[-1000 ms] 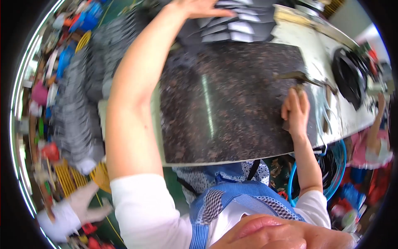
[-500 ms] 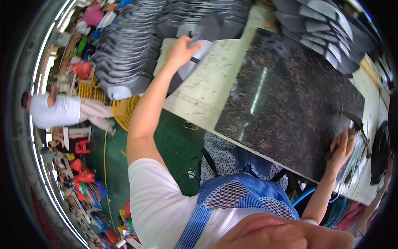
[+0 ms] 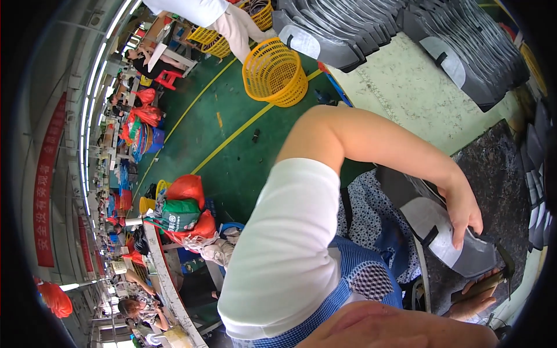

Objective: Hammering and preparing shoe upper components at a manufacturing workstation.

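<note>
My left hand [image 3: 461, 209] has its fingers and thumb closed on a flat grey curved panel [image 3: 434, 227], with a pale silver patch and a short black tab. The panel lies over a dark speckled slab [image 3: 493, 185] close to my body. Just beyond the panel's near right end, my right hand [image 3: 478, 297] curls round a dark olive-brown handled tool [image 3: 487, 283]. The tool's exact kind is hard to make out. Its narrow dark end rises beside the panel.
Stacks of similar grey panels [image 3: 339, 35] lie on the pale tabletop [image 3: 389, 78], with another stack [image 3: 473, 55] further right. A yellow basket [image 3: 290, 93] stands on the green floor beside a person in white [image 3: 232, 26]. Red bags [image 3: 185, 188] rest on the left.
My left hand has brought a grey panel from the stacks to the slab, near my right hand. The tool is now in my right hand. My view has turned left.
</note>
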